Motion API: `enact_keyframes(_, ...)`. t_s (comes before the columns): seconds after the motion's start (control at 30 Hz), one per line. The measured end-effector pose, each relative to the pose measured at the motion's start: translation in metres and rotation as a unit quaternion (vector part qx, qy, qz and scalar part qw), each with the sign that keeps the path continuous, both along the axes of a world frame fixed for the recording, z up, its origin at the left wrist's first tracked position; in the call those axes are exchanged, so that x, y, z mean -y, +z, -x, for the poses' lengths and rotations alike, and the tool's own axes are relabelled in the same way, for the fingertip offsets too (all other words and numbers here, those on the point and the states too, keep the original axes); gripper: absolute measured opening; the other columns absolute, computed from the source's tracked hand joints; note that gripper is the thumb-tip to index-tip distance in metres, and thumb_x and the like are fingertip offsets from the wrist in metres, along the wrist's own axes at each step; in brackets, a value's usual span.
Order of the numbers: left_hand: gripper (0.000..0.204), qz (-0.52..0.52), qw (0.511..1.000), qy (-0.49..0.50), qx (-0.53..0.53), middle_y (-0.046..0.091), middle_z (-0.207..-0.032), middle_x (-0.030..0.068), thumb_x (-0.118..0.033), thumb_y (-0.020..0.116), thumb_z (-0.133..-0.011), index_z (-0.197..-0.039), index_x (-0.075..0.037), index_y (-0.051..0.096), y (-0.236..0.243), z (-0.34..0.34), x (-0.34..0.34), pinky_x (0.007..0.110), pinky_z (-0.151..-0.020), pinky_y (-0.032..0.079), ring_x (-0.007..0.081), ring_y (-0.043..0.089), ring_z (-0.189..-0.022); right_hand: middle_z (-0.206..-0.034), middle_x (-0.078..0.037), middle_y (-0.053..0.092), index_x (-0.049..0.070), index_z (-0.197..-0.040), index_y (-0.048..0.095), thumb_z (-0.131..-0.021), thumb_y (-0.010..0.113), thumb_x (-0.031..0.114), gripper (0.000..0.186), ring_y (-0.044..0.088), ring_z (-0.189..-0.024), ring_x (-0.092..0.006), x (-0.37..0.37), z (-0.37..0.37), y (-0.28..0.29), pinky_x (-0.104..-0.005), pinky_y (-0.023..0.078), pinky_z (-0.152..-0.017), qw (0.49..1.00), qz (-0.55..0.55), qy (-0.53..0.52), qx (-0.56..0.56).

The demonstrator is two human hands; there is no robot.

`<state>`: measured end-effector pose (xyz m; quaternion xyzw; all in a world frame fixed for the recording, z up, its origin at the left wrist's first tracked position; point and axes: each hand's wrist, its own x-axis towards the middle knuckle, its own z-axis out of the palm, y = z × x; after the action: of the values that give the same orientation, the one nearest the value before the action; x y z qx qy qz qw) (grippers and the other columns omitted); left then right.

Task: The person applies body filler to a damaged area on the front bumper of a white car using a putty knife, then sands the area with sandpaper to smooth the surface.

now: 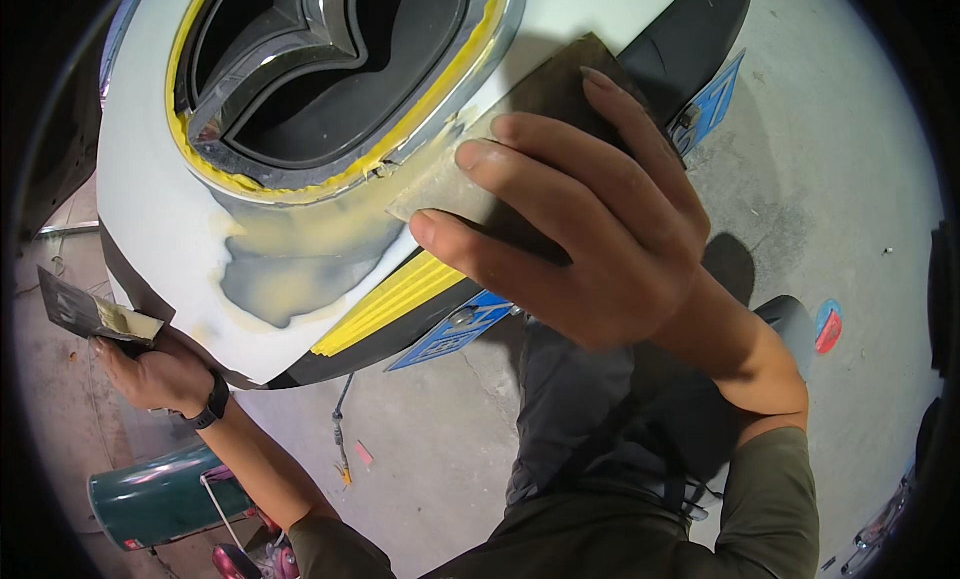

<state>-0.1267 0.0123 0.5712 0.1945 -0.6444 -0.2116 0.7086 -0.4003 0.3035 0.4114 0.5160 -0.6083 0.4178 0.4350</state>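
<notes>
My right hand (590,249) holds a flat olive-grey sheet or pad (540,84) against a white car bumper (150,189), fingers spread across it. Beside it are an oval grille opening with chrome emblem (330,29), rimmed in yellow, and a sanded grey-and-cream patch (290,269). A yellow tape-like strip (375,309) runs below the patch. At the bumper's left edge, my left hand (160,379) grips a dark putty spreader (85,309) carrying pale paste on its right part.
Blue plates (430,344) hang along the bumper's lower edge. A green cylinder (155,504) lies on the concrete floor (860,429) at lower left, near a hose (340,429) and small pink piece (363,451). A red-and-blue round object (828,329) is at right.
</notes>
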Motion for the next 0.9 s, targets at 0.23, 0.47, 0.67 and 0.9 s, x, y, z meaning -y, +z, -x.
enact_keyframes(0.23,0.043,0.003,1.0,0.023,0.007,0.057,-0.14,0.0183,-0.021,0.049,-0.108,-0.137,0.01,0.056,0.001,0.0,-0.001,0.045,-0.108,0.052,0.0295,0.059,-0.125,-0.121,0.0,0.069,0.037,-0.114,0.078,-0.074,0.088,0.038,0.041,0.067,-0.117,-0.0207,-0.011,0.001,0.007,-0.0534,0.055,-0.106,1.0,0.015,0.011,0.001)
enact_keyframes(0.47,0.044,-0.005,1.0,-0.006,-0.003,0.057,-0.14,0.0179,-0.023,0.049,-0.108,-0.136,0.009,0.056,0.0,-0.001,-0.001,0.046,-0.106,0.053,0.0301,0.059,-0.124,-0.119,-0.001,0.069,0.037,-0.113,0.079,-0.074,0.087,0.038,0.04,0.067,-0.117,-0.0212,0.013,0.004,-0.002,-0.0535,0.056,-0.104,0.999,0.047,0.003,-0.016)
enact_keyframes(0.67,0.041,0.076,0.987,0.111,0.083,0.061,-0.131,0.0186,-0.023,0.049,-0.109,-0.129,0.011,0.06,0.0,-0.008,0.005,0.043,-0.102,0.055,0.0276,0.062,-0.116,-0.117,0.0,0.069,0.037,-0.11,0.079,-0.074,0.086,0.039,0.037,0.067,-0.115,-0.0203,-0.005,-0.005,-0.001,-0.0538,0.056,-0.104,1.0,0.0,0.013,0.014)
enact_keyframes(0.9,0.039,0.078,0.987,0.114,0.084,0.063,-0.126,0.0172,-0.023,0.049,-0.109,-0.124,0.01,0.063,-0.002,-0.003,0.0,0.039,-0.1,0.056,0.0254,0.063,-0.113,-0.116,-0.001,0.069,0.036,-0.11,0.079,-0.074,0.087,0.039,0.037,0.068,-0.114,-0.0209,-0.011,-0.005,0.011,-0.0549,0.055,-0.104,0.999,0.026,0.016,0.011)
